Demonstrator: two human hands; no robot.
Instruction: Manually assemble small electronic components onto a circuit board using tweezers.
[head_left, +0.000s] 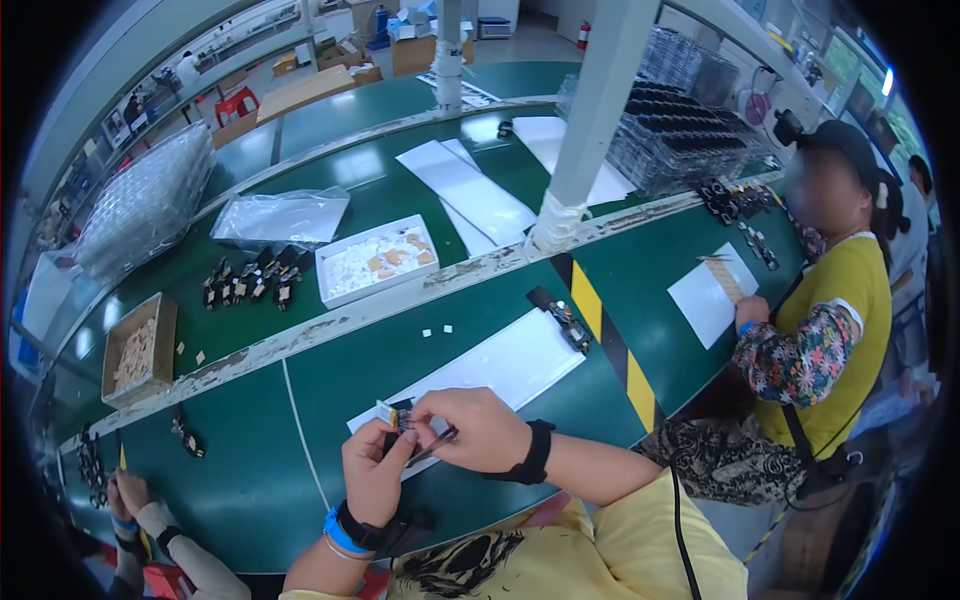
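Note:
My left hand (370, 475) is closed, pinching a small black electronic part (403, 410) with a pale, yellowish piece at its upper end. Close against it, the fingers of my right hand (478, 430) are bent around a slim dark tool (440, 441) that looks like tweezers. The fingertips of both hands meet at the part, which they partly hide. Both hands are above the near end of a long white sheet (520, 362) on the green table. Two little white squares (426, 332) lie beyond the sheet, and several black parts (562, 320) rest at its far right end.
A white tray (326, 282) of white and tan bits and a box (165, 335) of tan pieces stand behind a raised ledge (330, 327). Black parts (255, 278) lie between them. A post (590, 130) rises at the ledge. Co-workers' hands (752, 312) are at both sides.

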